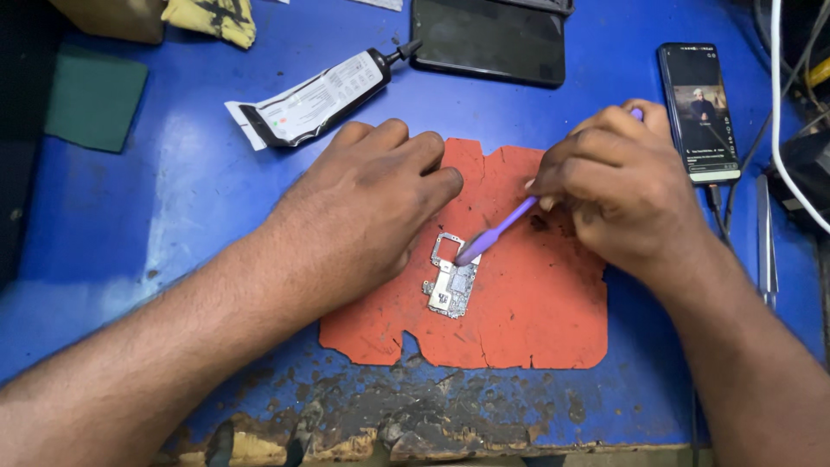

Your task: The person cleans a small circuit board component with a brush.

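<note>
We are pinching a purple tool (494, 232) in our right hand (618, 186), its tip touching the small circuit board (451, 281) — which is lying on the red mat (536, 303). Our left hand (372, 203) is resting curled beside the board, steadying it — hands apart.

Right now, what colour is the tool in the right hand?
Purple. The tool in the right hand shows best in the head view, its tip on the small circuit board.
</note>
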